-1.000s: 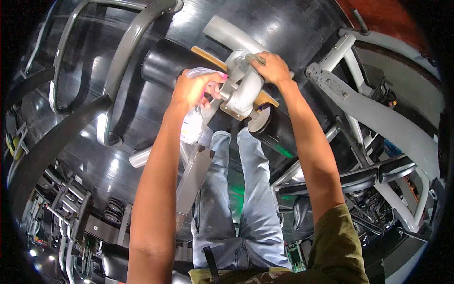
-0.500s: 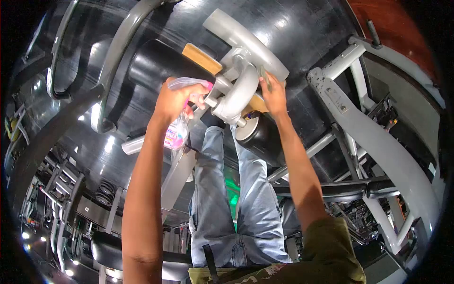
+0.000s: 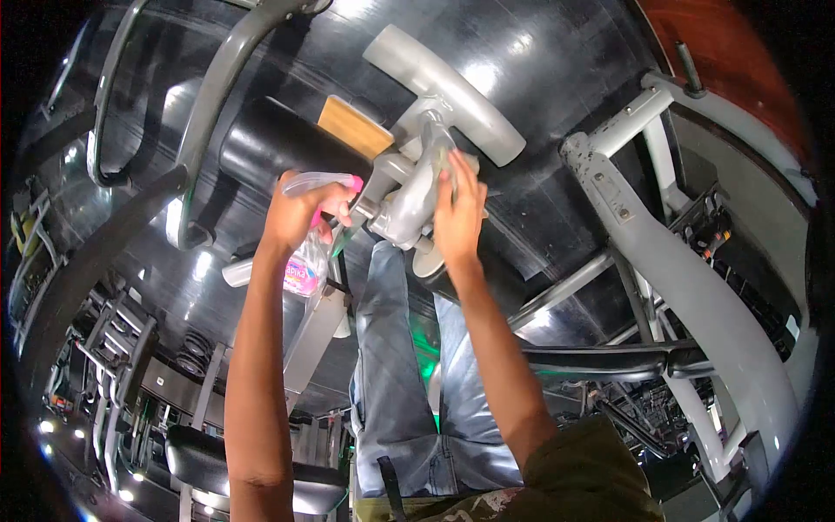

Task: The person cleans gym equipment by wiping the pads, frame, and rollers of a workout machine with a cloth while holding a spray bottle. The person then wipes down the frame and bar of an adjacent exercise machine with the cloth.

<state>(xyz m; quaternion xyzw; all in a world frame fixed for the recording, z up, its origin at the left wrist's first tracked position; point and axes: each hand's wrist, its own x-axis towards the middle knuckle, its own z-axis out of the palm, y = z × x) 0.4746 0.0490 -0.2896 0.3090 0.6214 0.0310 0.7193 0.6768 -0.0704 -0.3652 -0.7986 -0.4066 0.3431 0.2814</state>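
My left hand [image 3: 294, 213] is wrapped round the neck of a clear spray bottle [image 3: 303, 273] with a pink trigger and a pink label. The bottle hangs upright beside a grey metal machine frame [image 3: 410, 207]. My right hand [image 3: 459, 222] presses a pale greenish cloth [image 3: 470, 162] against the curved tube of that frame, its fingers stretched along it. Most of the cloth is hidden under the fingers. A black roller pad [image 3: 274, 139] lies left of the tube; another black pad [image 3: 491, 283] is partly behind my right forearm.
A tan block [image 3: 355, 127] sits by the left pad. Beyond the curved tube lies a thick grey crosswise tube [image 3: 444, 91]. Bent metal bars [image 3: 209, 96] stand at left, and a large grey frame [image 3: 670, 244] at right. My legs [image 3: 387, 374] are below, above dark flooring.
My right hand has moved left with the cloth, from the right side of the curved tube onto it. My left hand and the spray bottle have shifted slightly left and down in view.
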